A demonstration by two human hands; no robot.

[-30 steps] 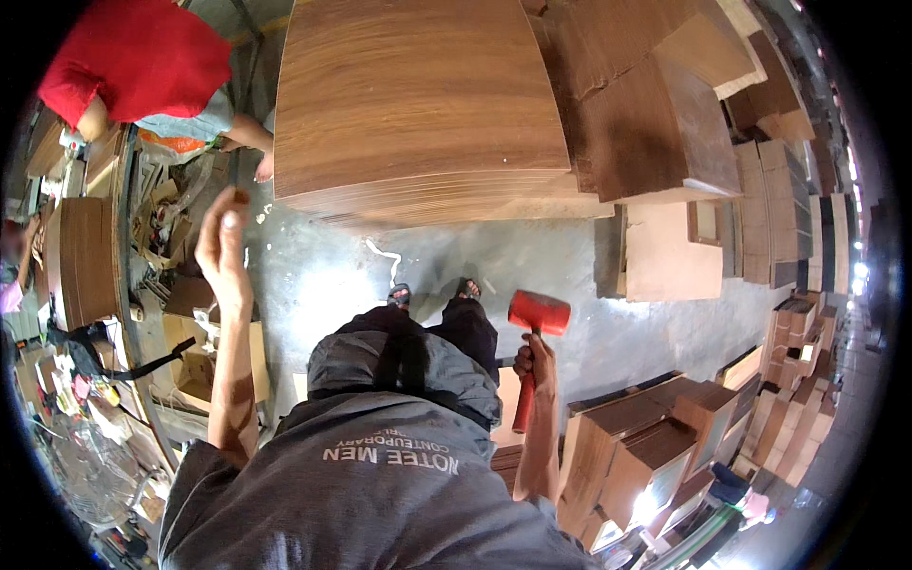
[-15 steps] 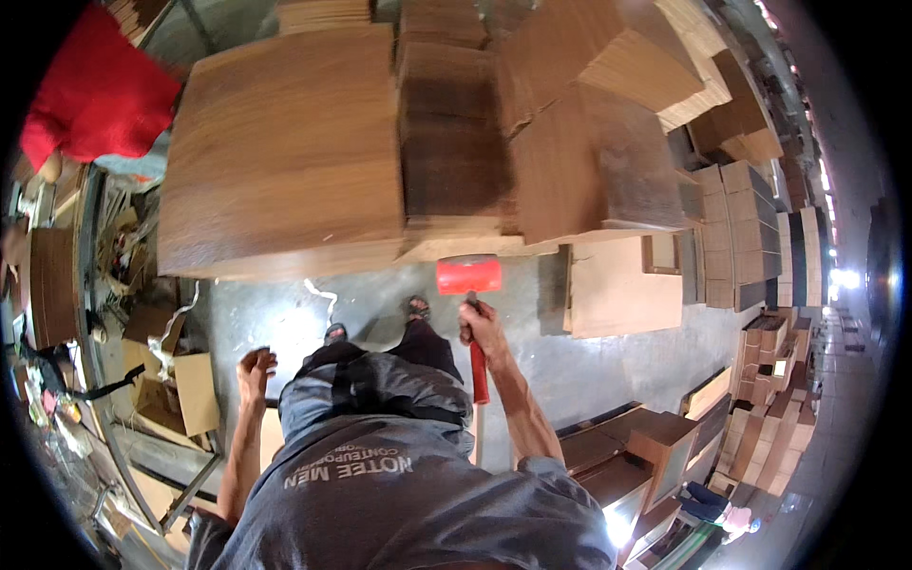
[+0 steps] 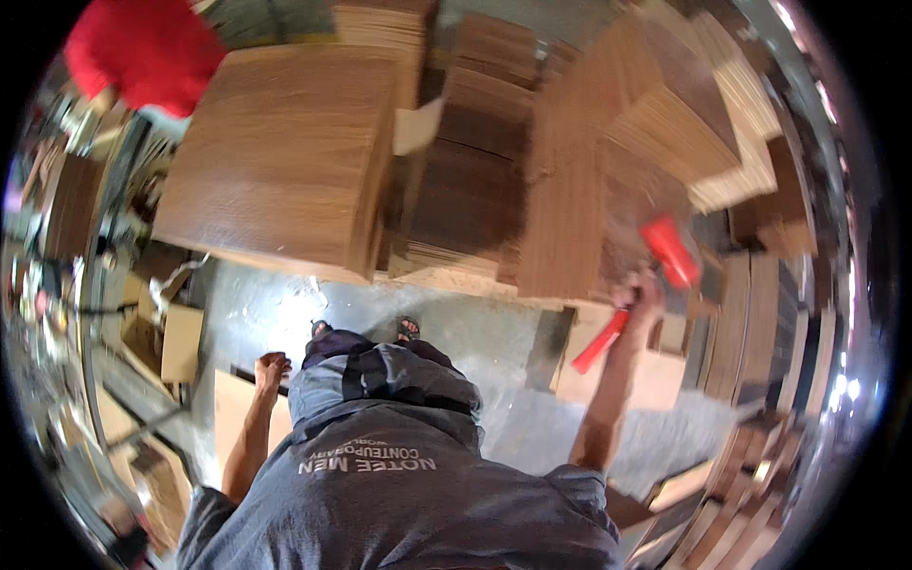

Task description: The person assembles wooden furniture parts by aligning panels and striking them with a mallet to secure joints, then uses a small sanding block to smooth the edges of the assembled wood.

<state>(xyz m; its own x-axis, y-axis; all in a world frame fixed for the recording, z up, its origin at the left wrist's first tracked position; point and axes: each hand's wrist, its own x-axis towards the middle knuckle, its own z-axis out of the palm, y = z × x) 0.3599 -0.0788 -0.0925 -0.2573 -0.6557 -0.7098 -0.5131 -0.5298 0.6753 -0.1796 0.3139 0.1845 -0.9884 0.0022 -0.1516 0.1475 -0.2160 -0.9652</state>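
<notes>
Nearest the camera was the person's own grey-blue printed shirt, with two sandalled feet on the pale concrete floor just beyond it. To the near left, the left hand hung low beside the hip, its fingers curled loosely inward and holding nothing, close above a flat pale cardboard sheet lying on the floor.

Out to the right, the right hand was raised, fingers wrapped fully round the handle of a red-headed, red-handled mallet. The handle ran down and left from the fist, and the blurred head stood up and to the right, above a light plywood panel on the floor and just in front of the stacks.

Farther off lay a large flat stack of brown wood-veneer boards on the left, a darker ridged stack of veneer sheets in the middle, and fanned lighter boards on the right. At the far left was another person's red garment.

The mallet looked to be in mid-swing with the head smeared by motion, so a blow could land off its mark and dent or split a veneer edge. The piles leaned unevenly and a jolt might slide sheets toward the feet.
</notes>
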